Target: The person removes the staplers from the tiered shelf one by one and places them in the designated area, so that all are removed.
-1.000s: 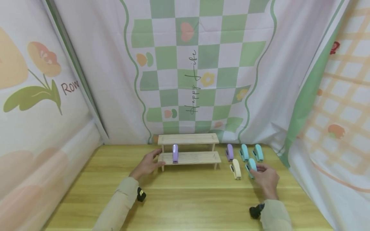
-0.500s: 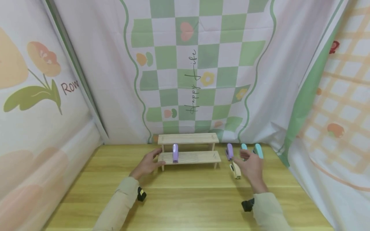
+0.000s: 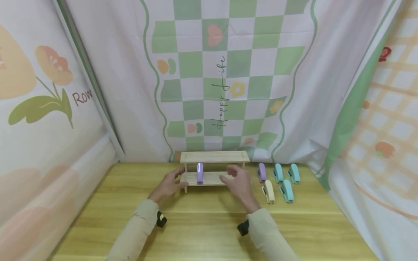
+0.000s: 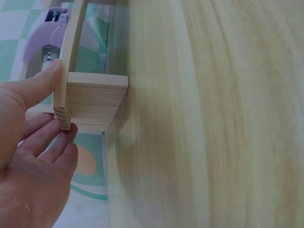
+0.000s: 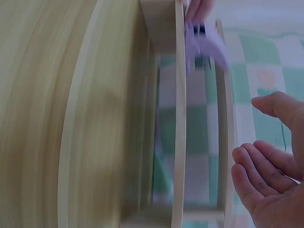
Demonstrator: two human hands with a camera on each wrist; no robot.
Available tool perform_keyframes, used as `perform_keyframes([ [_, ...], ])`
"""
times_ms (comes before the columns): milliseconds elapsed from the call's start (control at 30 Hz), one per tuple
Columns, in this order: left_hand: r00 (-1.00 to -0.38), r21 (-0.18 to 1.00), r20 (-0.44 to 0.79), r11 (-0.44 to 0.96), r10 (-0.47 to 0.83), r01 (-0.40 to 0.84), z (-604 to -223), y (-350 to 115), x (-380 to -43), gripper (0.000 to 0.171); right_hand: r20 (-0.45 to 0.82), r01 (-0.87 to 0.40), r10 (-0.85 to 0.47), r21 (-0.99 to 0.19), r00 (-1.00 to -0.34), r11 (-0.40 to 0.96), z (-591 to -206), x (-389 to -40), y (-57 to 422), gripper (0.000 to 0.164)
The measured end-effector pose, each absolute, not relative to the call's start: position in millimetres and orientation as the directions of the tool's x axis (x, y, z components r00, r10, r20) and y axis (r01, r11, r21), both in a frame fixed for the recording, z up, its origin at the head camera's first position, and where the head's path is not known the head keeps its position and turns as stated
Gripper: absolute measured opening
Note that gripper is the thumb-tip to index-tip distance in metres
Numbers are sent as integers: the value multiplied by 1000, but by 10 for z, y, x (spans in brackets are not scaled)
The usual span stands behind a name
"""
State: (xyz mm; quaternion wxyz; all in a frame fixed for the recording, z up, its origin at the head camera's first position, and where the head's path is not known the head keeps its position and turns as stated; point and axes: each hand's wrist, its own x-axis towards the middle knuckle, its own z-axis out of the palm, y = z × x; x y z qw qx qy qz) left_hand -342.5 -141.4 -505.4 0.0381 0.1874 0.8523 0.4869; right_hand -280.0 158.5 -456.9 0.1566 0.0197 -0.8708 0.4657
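Observation:
A two-tier wooden shelf [image 3: 213,177] stands at the back of the table, with a purple stapler [image 3: 200,173] upright on the left part of its lower tier. My left hand [image 3: 167,185] holds the left end of that tier; in the left wrist view its thumb lies on the board [image 4: 76,45] and its fingers curl at the underside. Over the right half of the lower tier is my right hand [image 3: 241,184]. The right wrist view shows this hand [image 5: 273,173] with thumb and fingers apart and nothing between them.
Right of the shelf, another purple stapler [image 3: 261,173] and two turquoise staplers [image 3: 278,173] form a back row. A cream stapler [image 3: 269,192] and a turquoise stapler [image 3: 287,191] sit in front of them. A checkered curtain [image 3: 215,90] hangs close behind the shelf.
My right hand has let go of the front turquoise stapler and moved left, past the cream one, to the shelf. My left hand keeps its hold on the shelf's end.

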Motion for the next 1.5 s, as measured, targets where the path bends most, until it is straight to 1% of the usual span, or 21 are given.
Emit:
perform_keyframes([
  [133, -922, 843, 121, 452, 367, 290, -5056, -1411, -3441, 73, 311, -217, 95, -822, -946, 527, -4590, -2841, 1291, 44],
  [233, -916, 840, 132, 448, 379, 307, -5054, -1407, -3444, 73, 315, -227, 107, -844, -943, 486, -4618, -2864, 1097, 41],
  [367, -912, 834, 146, 449, 383, 322, -5052, -1401, -3432, 73, 326, -236, 138, -865, -935, 442, -4695, -2904, 897, 42],
  [533, -913, 833, 140, 452, 384, 318, -5051, -1393, -3420, 71, 339, -232, 187, -869, -922, 437, -4812, -2944, 730, 44],
  [800, -910, 833, 145, 449, 388, 324, -5057, -1389, -3424, 71, 315, -188, 257, -888, -914, 420, -4866, -3015, 582, 36],
  [933, -909, 829, 158, 448, 386, 334, -5080, -1393, -3425, 71, 299, -174, 255, -892, -920, 418, -4859, -3023, 577, 32],
  [1033, -907, 823, 159, 456, 389, 340, -5086, -1397, -3424, 72, 305, -180, 231, -879, -924, 442, -4848, -3019, 612, 32],
  [1167, -907, 819, 159, 461, 390, 342, -5075, -1403, -3418, 73, 337, -215, 171, -842, -926, 494, -4853, -3015, 712, 31],
  [1367, -912, 824, 144, 463, 385, 326, -5050, -1414, -3416, 74, 372, -287, 65, -805, -926, 519, -4857, -2962, 943, 29],
  [1500, -913, 822, 145, 467, 382, 326, -5049, -1420, -3413, 74, 374, -295, 39, -788, -927, 540, -4872, -2899, 1136, 32],
])
